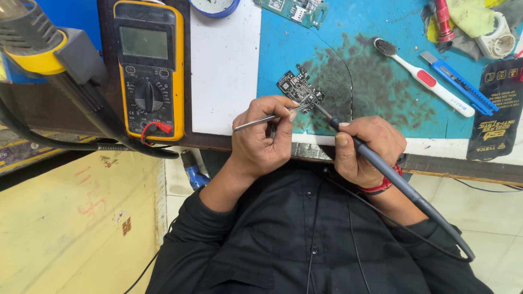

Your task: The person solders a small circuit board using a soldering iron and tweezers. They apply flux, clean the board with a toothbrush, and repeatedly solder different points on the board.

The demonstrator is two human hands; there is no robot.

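Small dark circuit board [300, 89] on the blue mat [381, 81]

Irregular, chip-studded, lying flat on a sooty patch; left hand [260, 136] grasps tweezers [265, 119], right hand [366, 149] grips a soldering iron [381, 166], both tips touching it.

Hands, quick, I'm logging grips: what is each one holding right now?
Left hand: closed on metal tweezers, tips at the circuit board.
Right hand: closed on the soldering iron.
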